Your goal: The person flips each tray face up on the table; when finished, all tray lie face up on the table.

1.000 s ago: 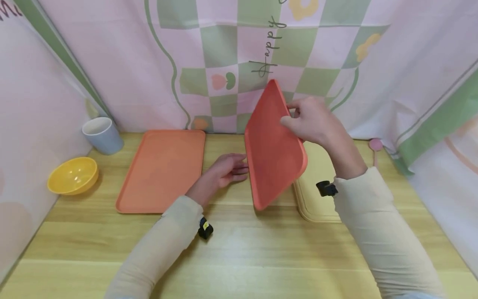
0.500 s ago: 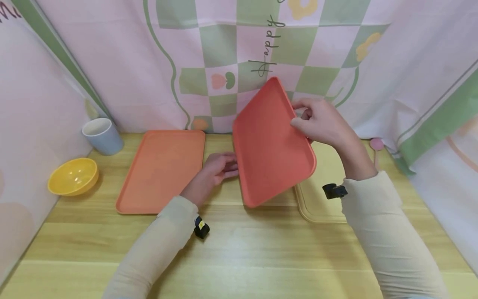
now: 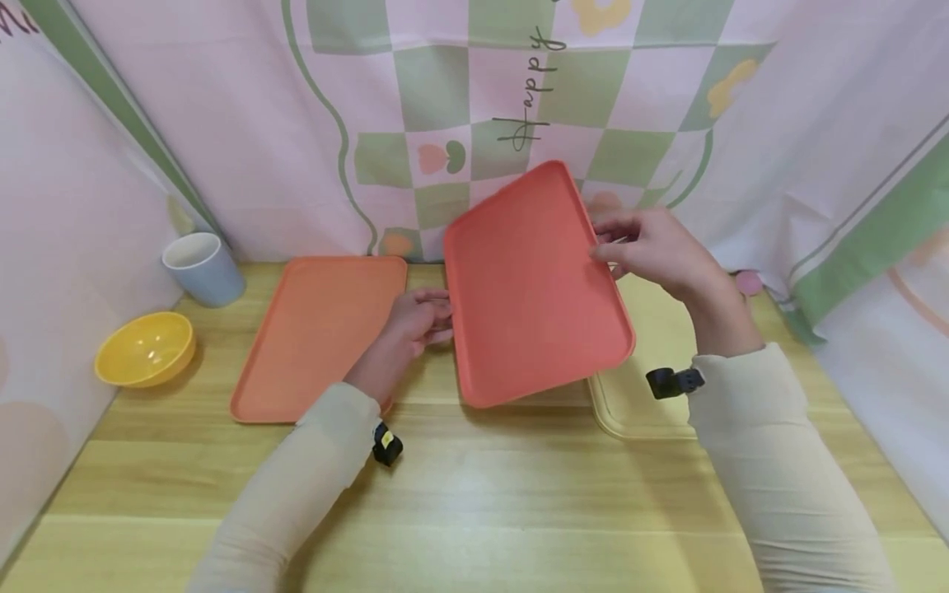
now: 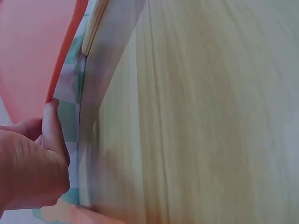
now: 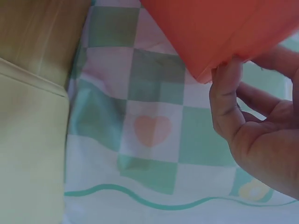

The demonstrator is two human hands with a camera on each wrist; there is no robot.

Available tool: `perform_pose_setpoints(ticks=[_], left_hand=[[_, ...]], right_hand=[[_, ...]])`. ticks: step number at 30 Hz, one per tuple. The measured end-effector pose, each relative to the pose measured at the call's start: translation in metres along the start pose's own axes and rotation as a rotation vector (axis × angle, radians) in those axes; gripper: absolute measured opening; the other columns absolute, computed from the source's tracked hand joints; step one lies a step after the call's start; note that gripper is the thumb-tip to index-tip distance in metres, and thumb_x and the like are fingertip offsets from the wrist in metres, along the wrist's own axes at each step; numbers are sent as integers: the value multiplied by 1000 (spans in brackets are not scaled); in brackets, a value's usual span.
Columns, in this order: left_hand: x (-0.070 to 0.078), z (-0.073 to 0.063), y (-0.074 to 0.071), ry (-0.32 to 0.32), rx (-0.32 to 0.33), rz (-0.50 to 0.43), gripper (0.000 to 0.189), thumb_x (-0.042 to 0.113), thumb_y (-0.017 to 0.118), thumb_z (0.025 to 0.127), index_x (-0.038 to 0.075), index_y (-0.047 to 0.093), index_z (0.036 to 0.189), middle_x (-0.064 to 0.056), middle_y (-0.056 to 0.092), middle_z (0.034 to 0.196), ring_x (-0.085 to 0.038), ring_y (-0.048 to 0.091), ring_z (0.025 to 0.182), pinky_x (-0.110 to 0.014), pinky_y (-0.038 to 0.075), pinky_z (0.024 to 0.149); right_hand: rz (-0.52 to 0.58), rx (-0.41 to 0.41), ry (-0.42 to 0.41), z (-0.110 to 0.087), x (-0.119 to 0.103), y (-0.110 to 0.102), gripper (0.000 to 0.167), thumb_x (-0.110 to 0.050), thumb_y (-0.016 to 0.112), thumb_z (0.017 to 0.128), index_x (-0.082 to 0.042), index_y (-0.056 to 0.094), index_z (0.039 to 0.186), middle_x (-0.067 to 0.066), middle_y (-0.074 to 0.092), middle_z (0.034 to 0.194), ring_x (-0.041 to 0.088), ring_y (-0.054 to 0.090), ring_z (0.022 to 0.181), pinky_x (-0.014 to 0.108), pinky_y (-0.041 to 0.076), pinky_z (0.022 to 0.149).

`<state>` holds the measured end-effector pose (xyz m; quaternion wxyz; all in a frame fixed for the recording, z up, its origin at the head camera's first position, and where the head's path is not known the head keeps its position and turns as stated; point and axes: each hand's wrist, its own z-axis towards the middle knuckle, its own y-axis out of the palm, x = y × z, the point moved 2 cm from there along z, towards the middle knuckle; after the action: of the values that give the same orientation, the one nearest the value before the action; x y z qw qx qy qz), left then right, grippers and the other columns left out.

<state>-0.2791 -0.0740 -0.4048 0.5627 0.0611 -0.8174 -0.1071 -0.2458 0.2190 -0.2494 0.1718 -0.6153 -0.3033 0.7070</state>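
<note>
A red rectangular tray (image 3: 537, 284) is held tilted over the table, its inner face turned toward me in the head view. On its right edge, my right hand (image 3: 652, 247) pinches the rim between thumb and fingers. My left hand (image 3: 417, 319) holds the opposite edge; the left wrist view has its fingertips at the rim of the tray (image 4: 35, 60). Seen from the right wrist, fingers (image 5: 226, 98) press the underside of the tray (image 5: 224, 32) near a corner. An orange tray (image 3: 326, 329) lies flat to the left, partly covered by my left forearm.
Pale yellow trays (image 3: 645, 403) lie at right, partly behind the red tray and right arm. A yellow bowl (image 3: 146, 350) and a grey-blue cup (image 3: 203, 269) stand at far left. A pink round-ended utensil (image 3: 749, 282) is at the back right. A patterned curtain (image 3: 437, 107) hangs behind.
The red tray has turned from nearly edge-on to facing me more and has shifted left and tilted back. My left hand has moved left, my right hand right.
</note>
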Motion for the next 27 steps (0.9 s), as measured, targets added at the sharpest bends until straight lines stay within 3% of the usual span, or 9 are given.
perform_pose_setpoints(ticks=[12, 27], left_hand=[[11, -5, -12, 43, 35, 37, 34, -8, 61, 96, 0, 62, 129, -4, 65, 93, -14, 66, 73, -26, 58, 61], [30, -16, -28, 74, 26, 74, 39, -5, 63, 97, 2, 62, 136, -4, 67, 101, -11, 68, 72, -21, 56, 60]], right_hand=[[216, -77, 138, 7, 27, 3, 40, 1, 65, 96, 18, 55, 130, 2, 69, 91, 11, 70, 79, 33, 61, 75], [323, -129, 156, 7, 48, 19, 52, 4, 63, 96, 17, 42, 142, 11, 64, 111, 9, 69, 87, 33, 60, 82]])
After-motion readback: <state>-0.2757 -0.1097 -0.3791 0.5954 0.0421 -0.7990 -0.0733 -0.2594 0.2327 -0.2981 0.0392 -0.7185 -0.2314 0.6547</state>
